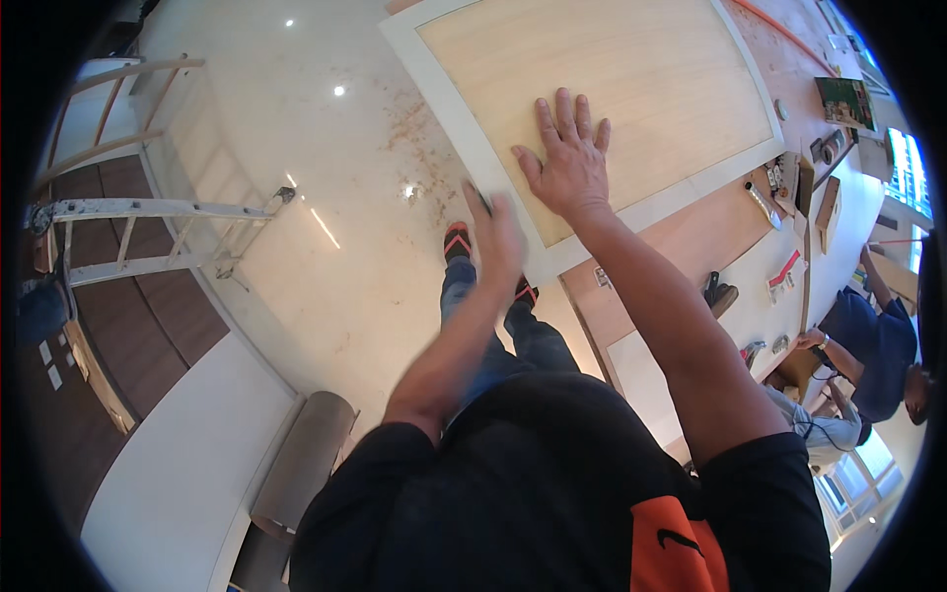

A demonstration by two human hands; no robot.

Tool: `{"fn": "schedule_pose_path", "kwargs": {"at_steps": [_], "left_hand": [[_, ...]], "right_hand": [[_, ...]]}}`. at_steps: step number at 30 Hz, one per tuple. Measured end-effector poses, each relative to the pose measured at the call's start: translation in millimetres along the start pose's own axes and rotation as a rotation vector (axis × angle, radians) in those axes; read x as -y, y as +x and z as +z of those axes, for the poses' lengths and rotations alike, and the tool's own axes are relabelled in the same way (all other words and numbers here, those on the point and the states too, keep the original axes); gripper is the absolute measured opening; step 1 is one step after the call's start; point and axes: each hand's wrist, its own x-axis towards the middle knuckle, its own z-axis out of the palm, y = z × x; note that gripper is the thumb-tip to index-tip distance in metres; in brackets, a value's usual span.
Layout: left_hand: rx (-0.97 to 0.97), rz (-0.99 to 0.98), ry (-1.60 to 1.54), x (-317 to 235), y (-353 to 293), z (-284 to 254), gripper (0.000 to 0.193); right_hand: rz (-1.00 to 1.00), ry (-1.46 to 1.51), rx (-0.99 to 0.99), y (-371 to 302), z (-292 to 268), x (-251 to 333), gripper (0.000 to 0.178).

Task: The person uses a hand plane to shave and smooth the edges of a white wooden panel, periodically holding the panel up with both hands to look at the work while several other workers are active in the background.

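My right grip (572, 170) lies flat, fingers apart, on the panel (656, 84), whose edge runs just right of my left grip (499, 237) (blurred; closed, I cannot tell).

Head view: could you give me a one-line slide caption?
Right hand spread flat on a white-bordered wooden panel; left hand, motion-blurred, holds a thin dark object by the panel's edge.
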Motion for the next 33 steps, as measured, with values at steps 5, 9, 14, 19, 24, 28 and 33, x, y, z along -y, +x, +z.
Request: {"fn": "schedule_pose_path", "kwargs": {"at_steps": [5, 9, 14, 19, 24, 28, 33], "left_hand": [[0.018, -0.166, -0.034, 3.6, -43.5, 21.0, 0.083], [0.035, -0.126, -0.262, -20.2, 47.6, -20.9, 0.083], [-0.028, -0.058, 0.070, -2.0, -53.6, 12.4, 0.083], [-0.041, -0.314, -0.330, -0.9, 15.6, -11.3, 0.061], [0.034, -0.378, -0.139, 16.5, -6.0, -7.8, 0.080], [0.050, -0.159, -0.165, 26.9, -40.3, 2.2, 0.081], [0.045, -0.157, -0.293, -30.5, 69.7, -25.7, 0.084]], "right_hand": [[0.025, -0.044, 0.020, -5.5, -3.9, -13.0, 0.078], [-0.011, 0.013, -0.001, -1.8, -3.4, 11.5, 0.077], [0.011, -0.008, -0.001, -5.3, -0.8, -4.6, 0.077], [0.008, -0.013, 0.024, 0.3, -6.7, 9.8, 0.077], [0.021, -0.017, 0.036, -3.5, -1.7, 0.4, 0.077], [0.023, -0.036, 0.041, 2.3, -1.6, -2.4, 0.078], [-0.001, -0.013, 0.042, 2.4, -5.1, 9.9, 0.078]]}}
